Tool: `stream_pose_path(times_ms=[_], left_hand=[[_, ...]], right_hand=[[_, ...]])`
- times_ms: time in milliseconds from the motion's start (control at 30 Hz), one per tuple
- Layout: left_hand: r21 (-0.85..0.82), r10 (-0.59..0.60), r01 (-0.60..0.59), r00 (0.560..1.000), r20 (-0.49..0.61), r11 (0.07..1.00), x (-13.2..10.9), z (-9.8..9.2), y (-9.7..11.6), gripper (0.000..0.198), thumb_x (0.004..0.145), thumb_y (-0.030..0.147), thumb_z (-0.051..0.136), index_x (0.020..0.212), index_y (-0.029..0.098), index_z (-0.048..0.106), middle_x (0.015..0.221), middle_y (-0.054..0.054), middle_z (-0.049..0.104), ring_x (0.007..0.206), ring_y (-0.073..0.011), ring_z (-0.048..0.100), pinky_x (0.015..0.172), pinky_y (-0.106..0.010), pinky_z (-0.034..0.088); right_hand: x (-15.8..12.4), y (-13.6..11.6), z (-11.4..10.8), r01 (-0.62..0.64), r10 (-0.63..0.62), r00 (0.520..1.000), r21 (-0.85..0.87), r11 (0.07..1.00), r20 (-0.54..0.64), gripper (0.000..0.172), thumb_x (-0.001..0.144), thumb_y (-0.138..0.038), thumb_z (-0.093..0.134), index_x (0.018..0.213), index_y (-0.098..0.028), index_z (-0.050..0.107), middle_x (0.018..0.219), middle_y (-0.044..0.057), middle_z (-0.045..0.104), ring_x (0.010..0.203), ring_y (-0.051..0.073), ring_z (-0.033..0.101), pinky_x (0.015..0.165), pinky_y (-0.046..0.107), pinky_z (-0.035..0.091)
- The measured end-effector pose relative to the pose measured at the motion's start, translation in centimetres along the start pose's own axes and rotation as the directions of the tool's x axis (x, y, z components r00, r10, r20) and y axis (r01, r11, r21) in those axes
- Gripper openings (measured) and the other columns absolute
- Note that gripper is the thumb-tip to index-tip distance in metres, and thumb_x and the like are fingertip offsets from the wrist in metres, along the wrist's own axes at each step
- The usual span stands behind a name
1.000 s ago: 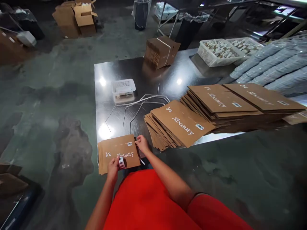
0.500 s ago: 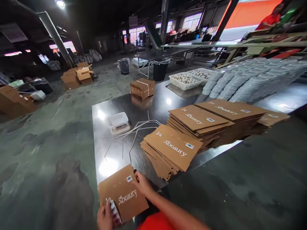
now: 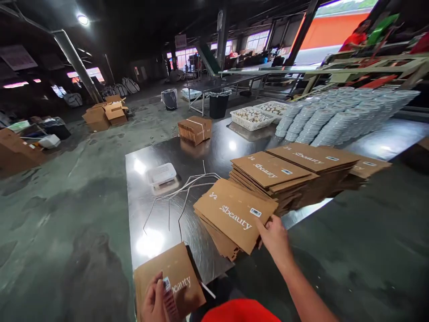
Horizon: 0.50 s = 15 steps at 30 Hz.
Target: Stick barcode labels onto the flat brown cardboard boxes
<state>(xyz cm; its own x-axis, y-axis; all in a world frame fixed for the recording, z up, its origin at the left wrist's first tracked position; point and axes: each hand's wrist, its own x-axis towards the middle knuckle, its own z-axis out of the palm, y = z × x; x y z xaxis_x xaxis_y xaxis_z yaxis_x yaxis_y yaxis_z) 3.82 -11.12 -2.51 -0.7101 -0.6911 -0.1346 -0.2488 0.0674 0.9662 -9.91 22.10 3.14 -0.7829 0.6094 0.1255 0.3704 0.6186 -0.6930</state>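
Left hand (image 3: 154,300): fingers closed on a strip of barcode labels (image 3: 170,302), held over a short stack of flat cartons (image 3: 186,266) at the near corner of the desk (image 3: 201,250). Right hand (image 3: 275,239): thumb on top, pinching the right edge of a printed flat carton (image 3: 234,223). That carton lies on a fanned pile, just left of the hand; its barcode label (image 3: 255,212) is on, near the thumb.

Progress, my read: the held carton is labelled, and so are the tops of the middle stack (image 3: 271,169) and far stack (image 3: 311,156), both beyond the right hand. Can't see lower sheets. No label visible on the top sheet under the left hand, though that hand covers part of it; I'd count that stack as left to do. Loose white straps (image 3: 174,193) lie ahead of the left hand, unused. One strapped bundle (image 3: 195,130) sits well beyond them.
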Motion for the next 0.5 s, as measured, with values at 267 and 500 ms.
stream_pose_path(times_ms=[267,500], left_hand=[[-0.019,0.017,-0.016,0.998,0.065,1.000,-1.3,1.1,-1.0,0.037,0.071,0.056,0.061,0.077,0.022,0.073,0.091,-0.009,0.071,0.094,-0.0300,0.063,0.087,-0.040,0.047],[-0.043,0.081,-0.077,0.992,0.093,0.996,-2.8,0.9,1.3,0.046,0.067,0.062,0.065,0.073,0.017,0.073,0.081,-0.008,0.070,0.081,-0.0227,0.063,0.075,-0.028,0.048]], right_hand=[[-0.3,-0.3,-0.6,-0.099,0.094,0.992,-0.060,0.993,-0.085,0.045,0.078,-0.041,0.050,0.115,-0.015,0.046,0.060,0.002,0.053,0.058,0.021,0.052,0.052,0.029,0.033],[-2.2,-2.5,-3.0,0.065,-0.051,0.967,0.050,0.997,-0.248,0.042,0.079,-0.043,0.054,0.109,-0.014,0.054,0.055,-0.004,0.040,0.050,0.014,0.040,0.052,0.027,0.033]])
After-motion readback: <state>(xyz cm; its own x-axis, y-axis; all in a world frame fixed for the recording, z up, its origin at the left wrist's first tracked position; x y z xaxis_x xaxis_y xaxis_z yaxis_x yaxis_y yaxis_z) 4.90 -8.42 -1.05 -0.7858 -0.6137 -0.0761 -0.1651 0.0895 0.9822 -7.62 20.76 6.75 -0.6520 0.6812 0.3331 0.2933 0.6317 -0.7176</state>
